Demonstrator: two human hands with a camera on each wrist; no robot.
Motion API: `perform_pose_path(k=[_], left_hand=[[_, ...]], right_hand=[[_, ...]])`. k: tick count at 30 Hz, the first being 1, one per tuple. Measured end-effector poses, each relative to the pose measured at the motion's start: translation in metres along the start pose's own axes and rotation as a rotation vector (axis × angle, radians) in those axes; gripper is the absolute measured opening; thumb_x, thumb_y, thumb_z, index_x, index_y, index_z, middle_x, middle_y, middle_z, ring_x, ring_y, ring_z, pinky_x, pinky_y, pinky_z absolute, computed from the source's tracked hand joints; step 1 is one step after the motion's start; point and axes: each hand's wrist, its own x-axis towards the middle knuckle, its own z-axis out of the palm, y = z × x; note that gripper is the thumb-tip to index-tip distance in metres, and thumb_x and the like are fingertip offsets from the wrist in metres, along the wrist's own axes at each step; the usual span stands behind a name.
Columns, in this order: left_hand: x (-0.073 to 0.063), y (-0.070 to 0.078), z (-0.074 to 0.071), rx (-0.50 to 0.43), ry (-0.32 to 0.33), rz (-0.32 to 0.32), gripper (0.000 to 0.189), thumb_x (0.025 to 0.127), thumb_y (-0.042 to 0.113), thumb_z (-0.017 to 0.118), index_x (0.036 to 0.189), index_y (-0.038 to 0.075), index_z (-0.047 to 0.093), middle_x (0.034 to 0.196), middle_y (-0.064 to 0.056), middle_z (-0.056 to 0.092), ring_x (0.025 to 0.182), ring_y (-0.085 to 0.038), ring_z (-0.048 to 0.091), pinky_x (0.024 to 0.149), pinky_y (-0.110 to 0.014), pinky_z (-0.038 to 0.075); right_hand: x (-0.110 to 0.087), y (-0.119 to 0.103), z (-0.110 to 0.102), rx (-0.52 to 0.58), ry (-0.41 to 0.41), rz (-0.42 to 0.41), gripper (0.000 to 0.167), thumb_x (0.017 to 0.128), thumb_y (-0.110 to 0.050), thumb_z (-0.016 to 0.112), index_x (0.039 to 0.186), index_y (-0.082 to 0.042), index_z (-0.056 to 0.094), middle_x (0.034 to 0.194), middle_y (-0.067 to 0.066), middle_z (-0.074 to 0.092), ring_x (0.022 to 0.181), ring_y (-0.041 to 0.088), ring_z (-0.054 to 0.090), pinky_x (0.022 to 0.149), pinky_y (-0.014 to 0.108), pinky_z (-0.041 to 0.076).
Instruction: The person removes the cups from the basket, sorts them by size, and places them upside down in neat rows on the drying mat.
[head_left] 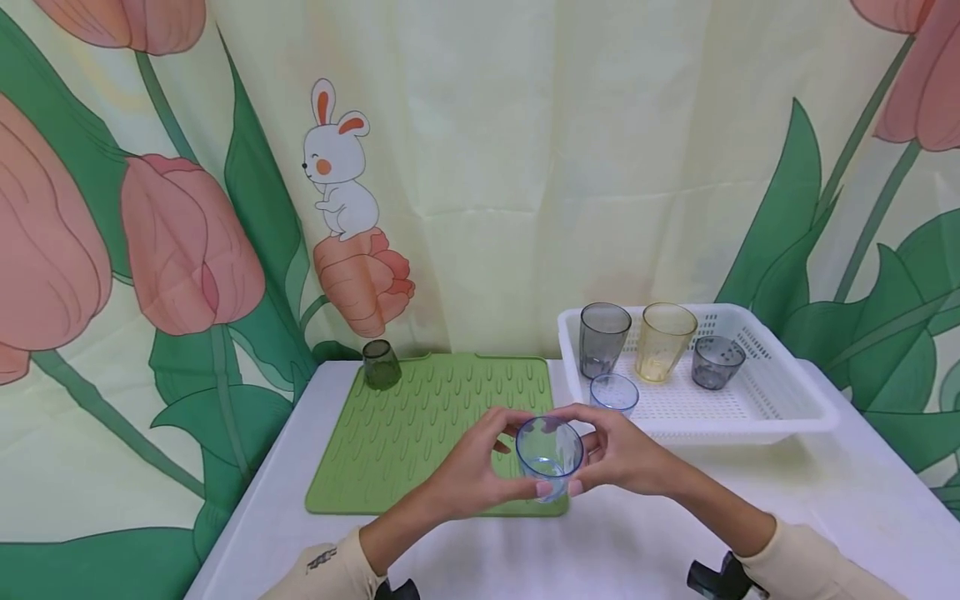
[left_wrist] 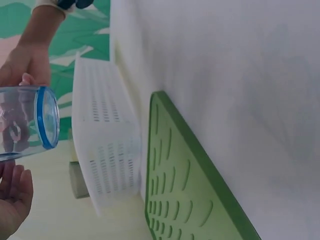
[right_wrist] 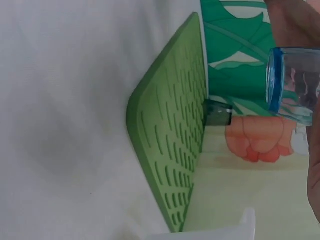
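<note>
A clear glass with a blue tint [head_left: 550, 454] is held up above the front right corner of the green drying mat [head_left: 427, 442]. My left hand [head_left: 480, 471] grips its left side, and my right hand [head_left: 618, 454] grips its right side, with both thumbs at the front. In the left wrist view the glass [left_wrist: 22, 122] lies across the left edge, with its thick blue base ring showing. The right wrist view shows the glass [right_wrist: 295, 85] at the right edge. A small dark green glass [head_left: 382, 365] stands on the mat's far left corner.
A white perforated basket [head_left: 787, 408] stands at the back right. In it are a tall grey glass [head_left: 603, 342], an amber glass [head_left: 664, 343], a short grey glass [head_left: 717, 363] and a blue-rimmed clear glass [head_left: 614, 393]. A printed curtain [head_left: 487, 208] hangs behind the white table [head_left: 480, 558].
</note>
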Motion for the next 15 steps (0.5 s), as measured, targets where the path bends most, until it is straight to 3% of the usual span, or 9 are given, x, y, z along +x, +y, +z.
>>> perform_pose_path(k=[4, 11, 15], left_hand=[[-0.001, 0.003, 0.001, -0.005, -0.002, -0.003, 0.069, 0.078, 0.034, 0.086, 0.135, 0.015, 0.053, 0.124, 0.002, 0.056, 0.111, -0.022, 0.054, 0.087, -0.027, 0.051], [-0.001, 0.014, -0.004, -0.006, 0.022, 0.039, 0.069, 0.078, 0.031, 0.086, 0.136, 0.015, 0.051, 0.124, 0.002, 0.06, 0.109, -0.018, 0.055, 0.084, -0.026, 0.051], [0.002, 0.02, -0.007, -0.025, 0.057, 0.072, 0.069, 0.079, 0.028, 0.085, 0.137, 0.012, 0.05, 0.127, 0.001, 0.062, 0.11, -0.015, 0.056, 0.084, -0.026, 0.051]], right_hand=[[-0.001, 0.004, 0.0, 0.072, -0.042, 0.001, 0.079, 0.078, -0.003, 0.083, 0.143, 0.009, 0.039, 0.104, 0.031, 0.067, 0.079, 0.017, 0.074, 0.066, 0.034, 0.061], [0.001, 0.016, 0.006, 0.15, -0.085, -0.041, 0.079, 0.077, -0.001, 0.082, 0.144, 0.004, 0.041, 0.124, 0.019, 0.06, 0.08, 0.009, 0.063, 0.063, 0.022, 0.054], [0.002, 0.027, 0.013, 0.192, -0.106, -0.058, 0.076, 0.08, 0.002, 0.078, 0.143, 0.01, 0.037, 0.101, 0.005, 0.066, 0.071, 0.003, 0.054, 0.056, 0.019, 0.043]])
